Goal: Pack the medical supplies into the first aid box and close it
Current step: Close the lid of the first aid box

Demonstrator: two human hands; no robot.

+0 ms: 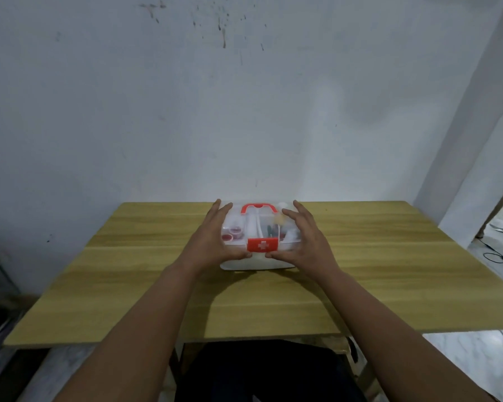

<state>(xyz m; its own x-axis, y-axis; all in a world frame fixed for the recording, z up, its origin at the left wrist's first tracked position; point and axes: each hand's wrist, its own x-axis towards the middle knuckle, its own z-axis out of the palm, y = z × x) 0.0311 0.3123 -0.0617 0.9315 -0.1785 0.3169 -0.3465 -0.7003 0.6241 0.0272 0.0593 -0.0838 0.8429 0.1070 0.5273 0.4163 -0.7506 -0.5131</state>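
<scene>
A translucent white first aid box (257, 264) stands near the far middle of the wooden table (128, 285). Its clear lid is down, with a red handle (258, 208) on top and a red latch (262, 245) with a white cross on the front. Through the lid I see red-capped items on the left and small supplies on the right. My left hand (215, 242) presses against the box's left side, thumb under the front edge. On the right side my right hand (305, 242) does the same, fingers spread over the lid's corner.
A stained white wall (244, 97) rises right behind the table. To the right, a white pillar (476, 140), crumpled white sheeting and a black cable lie on the floor. My dark-clothed lap shows under the table's near edge.
</scene>
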